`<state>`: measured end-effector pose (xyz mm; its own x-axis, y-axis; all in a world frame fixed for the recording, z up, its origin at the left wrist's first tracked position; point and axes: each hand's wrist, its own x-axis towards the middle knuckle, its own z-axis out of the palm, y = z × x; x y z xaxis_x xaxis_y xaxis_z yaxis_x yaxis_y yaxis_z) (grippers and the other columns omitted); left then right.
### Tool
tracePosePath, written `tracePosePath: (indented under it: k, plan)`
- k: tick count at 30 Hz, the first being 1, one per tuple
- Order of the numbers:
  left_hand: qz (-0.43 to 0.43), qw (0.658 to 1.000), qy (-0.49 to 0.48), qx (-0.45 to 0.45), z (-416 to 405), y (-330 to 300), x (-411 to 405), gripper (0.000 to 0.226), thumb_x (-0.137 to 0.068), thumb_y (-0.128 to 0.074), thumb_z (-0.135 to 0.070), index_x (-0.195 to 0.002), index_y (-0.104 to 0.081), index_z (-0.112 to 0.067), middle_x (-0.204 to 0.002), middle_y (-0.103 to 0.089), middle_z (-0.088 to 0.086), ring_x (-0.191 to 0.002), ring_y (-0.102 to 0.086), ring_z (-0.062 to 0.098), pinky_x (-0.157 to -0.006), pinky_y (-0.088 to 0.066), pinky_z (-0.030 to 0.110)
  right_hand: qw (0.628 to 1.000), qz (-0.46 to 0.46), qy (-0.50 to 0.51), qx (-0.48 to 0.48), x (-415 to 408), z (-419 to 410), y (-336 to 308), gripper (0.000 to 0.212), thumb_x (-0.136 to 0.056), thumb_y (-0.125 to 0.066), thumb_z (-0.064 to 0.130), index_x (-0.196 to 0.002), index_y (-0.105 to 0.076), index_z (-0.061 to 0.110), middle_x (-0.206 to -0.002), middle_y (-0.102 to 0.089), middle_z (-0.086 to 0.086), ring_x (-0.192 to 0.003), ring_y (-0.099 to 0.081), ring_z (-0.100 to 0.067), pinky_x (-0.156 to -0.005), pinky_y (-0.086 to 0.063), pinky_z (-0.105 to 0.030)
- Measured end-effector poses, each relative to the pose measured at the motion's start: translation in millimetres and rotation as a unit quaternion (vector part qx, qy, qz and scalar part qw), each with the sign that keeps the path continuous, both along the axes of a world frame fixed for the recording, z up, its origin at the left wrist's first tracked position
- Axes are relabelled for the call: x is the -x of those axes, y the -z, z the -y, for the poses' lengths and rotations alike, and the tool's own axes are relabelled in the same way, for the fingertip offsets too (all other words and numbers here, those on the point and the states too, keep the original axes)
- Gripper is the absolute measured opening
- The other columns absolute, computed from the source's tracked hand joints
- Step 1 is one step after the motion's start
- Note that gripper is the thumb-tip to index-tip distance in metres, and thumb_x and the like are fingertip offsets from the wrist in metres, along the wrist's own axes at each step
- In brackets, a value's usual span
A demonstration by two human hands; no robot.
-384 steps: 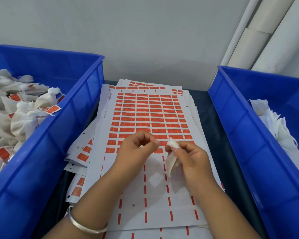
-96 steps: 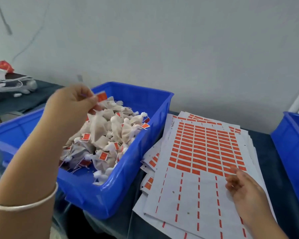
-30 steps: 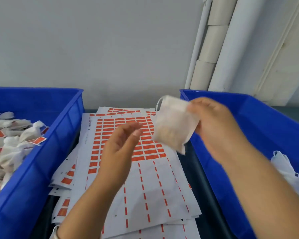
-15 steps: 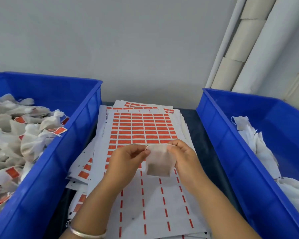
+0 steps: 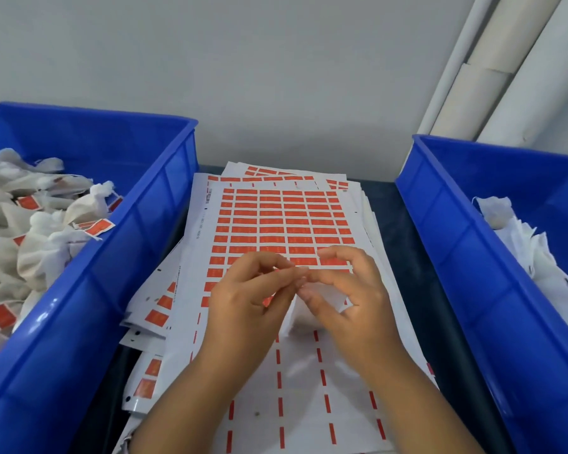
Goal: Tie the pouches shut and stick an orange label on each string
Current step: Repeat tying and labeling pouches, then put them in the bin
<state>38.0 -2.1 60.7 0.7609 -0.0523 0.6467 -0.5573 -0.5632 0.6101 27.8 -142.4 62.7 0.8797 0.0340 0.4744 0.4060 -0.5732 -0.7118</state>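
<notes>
orange-tagged tied pouches (image 5: 46,231) are filling the left bin (image 5: 118,283), while untied ones (image 5: 522,244) are waiting in the right bin (image 5: 446,244). over the label sheet (image 5: 282,221), both hands, left (image 5: 243,303) and right (image 5: 348,299), are pinching a pouch (image 5: 304,317) at its mouth, seemingly tying; labelling is yet to come.

No text is showing clearly enough to read. Pale marks on the orange labels (image 5: 277,221) and fine print along the top label sheet (image 5: 309,381) edge are blurring out.
</notes>
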Motion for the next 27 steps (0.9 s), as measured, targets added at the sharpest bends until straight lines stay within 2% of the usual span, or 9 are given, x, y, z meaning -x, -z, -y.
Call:
tracePosePath:
  k: [3,7,10,13,18,20,22,25,27]
  plan:
    - [0.011,1.000,-0.011,0.004,-1.7,-0.1,0.7,0.024,-0.076,-0.060,-0.026,-0.092,-0.074,-0.014,-0.091,-0.057,-0.014,-0.083,-0.053,-0.004,-0.078,-0.041,-0.001,1.000,0.018,0.010,-0.015,1.3,-1.1,1.2,0.040,-0.078,-0.054,0.054,-0.098,-0.071,0.024,-0.117,-0.048,0.022,-0.119,-0.049,-0.010,-0.103,-0.042,-0.031]
    - [-0.021,1.000,-0.018,0.003,-1.5,-2.7,2.5,0.023,-0.076,-0.056,-0.027,-0.091,-0.073,-0.019,-0.087,-0.055,-0.029,-0.071,-0.055,-0.015,-0.072,-0.035,-0.008,0.998,0.007,0.026,-0.051,3.1,2.8,2.4,0.015,-0.080,-0.065,0.045,-0.088,-0.061,0.034,-0.114,-0.048,0.023,-0.116,-0.048,-0.002,-0.098,-0.042,-0.017]
    - [-0.052,0.997,-0.048,0.019,-3.5,-4.6,1.5,0.014,-0.075,-0.052,-0.030,-0.086,-0.062,-0.032,-0.080,-0.046,-0.039,-0.085,-0.053,-0.018,-0.067,-0.033,-0.010,0.998,0.001,0.039,-0.040,1.8,3.4,4.4,0.012,-0.075,-0.066,0.039,-0.081,-0.057,0.034,-0.104,-0.047,0.025,-0.111,-0.046,0.005,-0.088,-0.038,0.000]
    - [-0.053,0.994,-0.093,0.028,-6.6,-6.2,-0.8,0.012,-0.076,-0.048,-0.035,-0.086,-0.054,-0.037,-0.078,-0.046,-0.038,-0.079,-0.055,-0.015,-0.050,-0.035,-0.003,0.999,-0.013,0.032,-0.035,1.3,4.3,5.0,0.013,-0.074,-0.065,0.038,-0.078,-0.053,0.041,-0.103,-0.047,0.026,-0.109,-0.045,0.010,-0.087,-0.036,0.003]
    - [-0.032,0.990,-0.124,0.058,-10.3,-8.5,-1.1,0.012,-0.077,-0.047,-0.034,-0.087,-0.054,-0.036,-0.079,-0.046,-0.038,-0.073,-0.056,-0.012,-0.056,-0.034,-0.001,0.998,-0.039,0.016,-0.039,0.5,7.5,4.4,0.013,-0.073,-0.065,0.037,-0.075,-0.053,0.042,-0.103,-0.049,0.031,-0.107,-0.046,0.013,-0.084,-0.035,0.005]
    - [-0.021,0.990,-0.127,0.065,-12.8,-9.0,-2.6,0.012,-0.078,-0.047,-0.033,-0.087,-0.054,-0.034,-0.080,-0.046,-0.038,-0.085,-0.054,-0.018,-0.050,-0.035,-0.004,0.998,-0.051,-0.001,-0.046,0.3,6.9,4.5,0.012,-0.074,-0.065,0.036,-0.076,-0.054,0.041,-0.102,-0.051,0.032,-0.107,-0.046,0.014,-0.084,-0.033,0.005]
    - [-0.019,0.988,-0.131,0.074,-14.4,-8.5,-4.5,0.012,-0.078,-0.047,-0.032,-0.087,-0.054,-0.032,-0.082,-0.045,-0.037,-0.090,-0.048,-0.024,-0.056,-0.030,-0.010,0.997,-0.065,-0.020,-0.046,-0.2,5.9,5.0,0.014,-0.077,-0.067,0.032,-0.076,-0.055,0.039,-0.100,-0.053,0.035,-0.107,-0.046,0.016,-0.083,-0.032,0.006]
    - [-0.027,0.988,-0.129,0.079,-13.6,-6.2,-6.4,0.011,-0.077,-0.048,-0.032,-0.087,-0.055,-0.032,-0.082,-0.046,-0.037,-0.090,-0.048,-0.024,-0.059,-0.029,-0.011,0.993,-0.112,-0.036,-0.032,-0.3,6.7,9.0,0.022,-0.083,-0.069,0.022,-0.074,-0.056,0.038,-0.094,-0.054,0.048,-0.102,-0.045,0.024,-0.073,-0.030,0.011]
    - [-0.027,0.989,-0.122,0.078,-11.8,-3.9,-6.5,0.011,-0.077,-0.050,-0.031,-0.087,-0.056,-0.033,-0.079,-0.047,-0.036,-0.089,-0.051,-0.020,-0.061,-0.032,-0.010,0.985,-0.159,-0.048,-0.049,0.7,7.2,11.3,0.022,-0.084,-0.068,0.024,-0.075,-0.057,0.040,-0.092,-0.058,0.043,-0.097,-0.048,0.024,-0.065,-0.035,0.008]
